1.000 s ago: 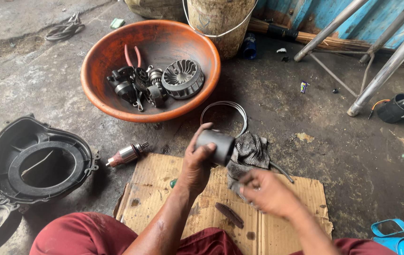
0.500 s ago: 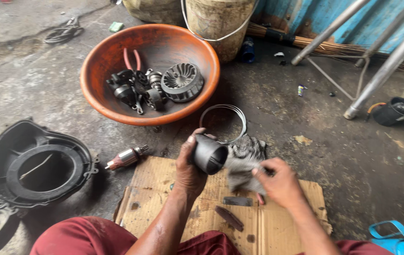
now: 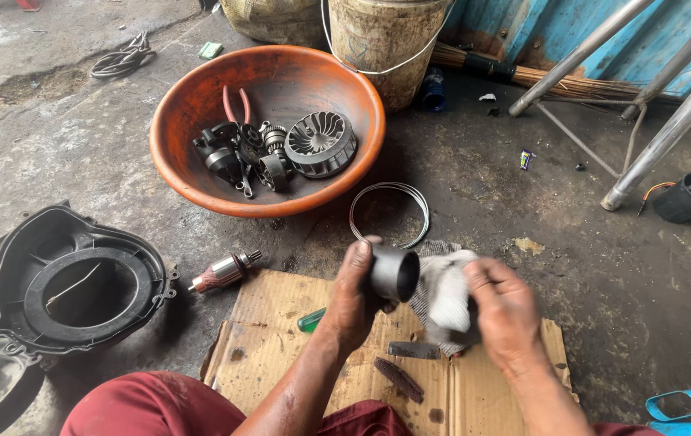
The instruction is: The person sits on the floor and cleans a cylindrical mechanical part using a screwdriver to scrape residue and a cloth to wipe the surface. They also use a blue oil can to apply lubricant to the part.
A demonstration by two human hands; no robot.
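Note:
My left hand (image 3: 355, 299) grips a dark metal cylinder housing (image 3: 394, 273), its open end turned to the right. My right hand (image 3: 505, 311) holds a bunched grey-white rag (image 3: 447, 295) right at that open end. Both hands hover over a sheet of brown cardboard (image 3: 281, 343) on the concrete floor. On the cardboard lie a small dark curved piece (image 3: 398, 379), a short metal piece (image 3: 412, 350) and a green-handled tool (image 3: 311, 320), partly hidden by my left wrist.
An orange basin (image 3: 176, 153) holds red-handled pliers, a finned wheel and dark gear parts. A motor armature (image 3: 223, 271) lies left of the cardboard, a black plastic cover (image 3: 71, 282) further left. A wire ring (image 3: 390, 211), buckets, metal legs (image 3: 652, 145) stand behind.
My right hand gathered the rag and brought it up to the cylinder's open end. My left hand turned the cylinder slightly; the view shifted a little.

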